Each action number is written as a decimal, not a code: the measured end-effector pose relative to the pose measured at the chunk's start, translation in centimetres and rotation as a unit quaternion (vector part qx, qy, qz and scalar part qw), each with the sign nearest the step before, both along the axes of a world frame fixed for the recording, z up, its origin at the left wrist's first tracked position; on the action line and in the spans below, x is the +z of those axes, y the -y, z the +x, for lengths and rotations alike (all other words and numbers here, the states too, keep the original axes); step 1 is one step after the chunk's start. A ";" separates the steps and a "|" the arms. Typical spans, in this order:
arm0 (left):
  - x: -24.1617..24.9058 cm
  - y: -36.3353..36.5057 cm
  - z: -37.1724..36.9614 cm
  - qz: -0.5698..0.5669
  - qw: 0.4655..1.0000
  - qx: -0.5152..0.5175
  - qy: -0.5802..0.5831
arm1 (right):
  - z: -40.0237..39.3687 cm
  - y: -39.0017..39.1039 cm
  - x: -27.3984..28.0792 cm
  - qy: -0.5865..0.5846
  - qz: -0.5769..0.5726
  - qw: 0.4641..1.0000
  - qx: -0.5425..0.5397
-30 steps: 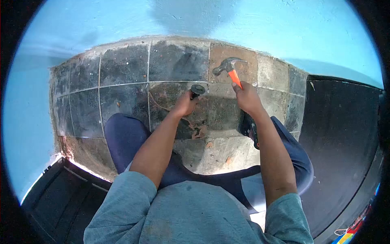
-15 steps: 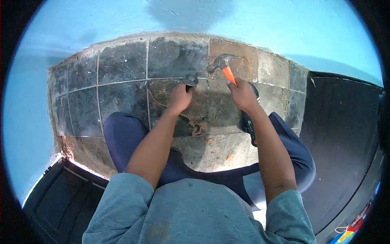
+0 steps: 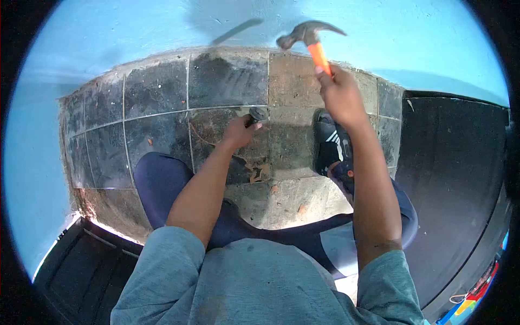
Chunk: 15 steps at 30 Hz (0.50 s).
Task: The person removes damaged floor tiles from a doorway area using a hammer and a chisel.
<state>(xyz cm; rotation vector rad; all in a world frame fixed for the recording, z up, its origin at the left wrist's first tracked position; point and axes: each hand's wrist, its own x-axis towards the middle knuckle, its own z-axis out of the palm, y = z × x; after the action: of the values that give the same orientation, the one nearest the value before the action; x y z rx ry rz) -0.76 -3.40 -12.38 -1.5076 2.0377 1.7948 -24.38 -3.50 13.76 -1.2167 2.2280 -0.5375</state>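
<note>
My right hand [image 3: 342,97] is wrapped round the orange handle of a claw hammer [image 3: 319,56], raised high with its dark metal head in front of the blue wall. Lower and to the left, my left hand [image 3: 237,132] grips a dark chisel [image 3: 259,114] with a round, disc-like top facing up. My fist and the tool's top hide its lower end. Beneath that hand lies a worn dark tile [image 3: 216,119], with brown patches and bare floor beside it. Hammer and chisel are apart.
A blue wall [image 3: 135,49] closes off the back. Dark floor tiles [image 3: 154,86] run along it, with rough bare floor [image 3: 295,141] to the right. My black shoe [image 3: 326,130] stands near the hammer side. Large black panels [image 3: 455,179] flank the right.
My right hand has lifted the hammer up and slightly right, away from the chisel. My left hand has shifted little, and the chisel's top appears slightly lower.
</note>
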 end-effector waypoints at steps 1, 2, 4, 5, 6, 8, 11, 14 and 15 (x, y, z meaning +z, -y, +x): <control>1.0 0.2 -0.1 -0.004 1.000 0.004 0.006 | 0.4 0.6 1.4 -0.004 -0.012 1.000 -0.018; 2.0 0.2 0.0 -0.007 1.000 0.009 0.012 | 0.8 0.9 2.1 -0.008 -0.024 0.999 -0.035; 2.3 0.1 0.1 -0.027 0.999 0.020 0.005 | 2.7 0.3 0.4 -0.042 -0.028 0.997 -0.053; 2.0 0.1 0.2 -0.044 0.999 0.025 -0.009 | 3.4 -0.5 -1.2 -0.060 -0.030 0.996 -0.062; 1.5 -0.1 0.2 -0.061 0.997 0.031 -0.022 | 3.6 -2.1 -4.1 -0.078 -0.010 0.997 -0.008; 0.2 -0.6 0.1 -0.076 0.997 0.009 -0.011 | 3.3 -5.6 -10.9 -0.080 0.068 0.989 0.104; 0.2 -0.4 -0.2 -0.070 0.997 -0.013 0.014 | 1.9 -6.6 -11.6 -0.004 0.144 0.981 0.127; -0.7 -0.5 0.1 -0.057 0.998 -0.002 -0.001 | -0.1 -5.5 -8.9 -0.004 0.088 0.993 0.073; -1.0 -0.6 0.1 -0.057 0.998 0.006 -0.015 | -0.5 -4.6 -7.4 -0.021 0.053 0.997 0.054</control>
<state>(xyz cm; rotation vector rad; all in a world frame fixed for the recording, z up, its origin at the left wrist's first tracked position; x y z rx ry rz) -0.66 -2.83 -13.38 -1.5336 2.1834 1.7441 -24.92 1.11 6.38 -1.2947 2.1803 -0.3490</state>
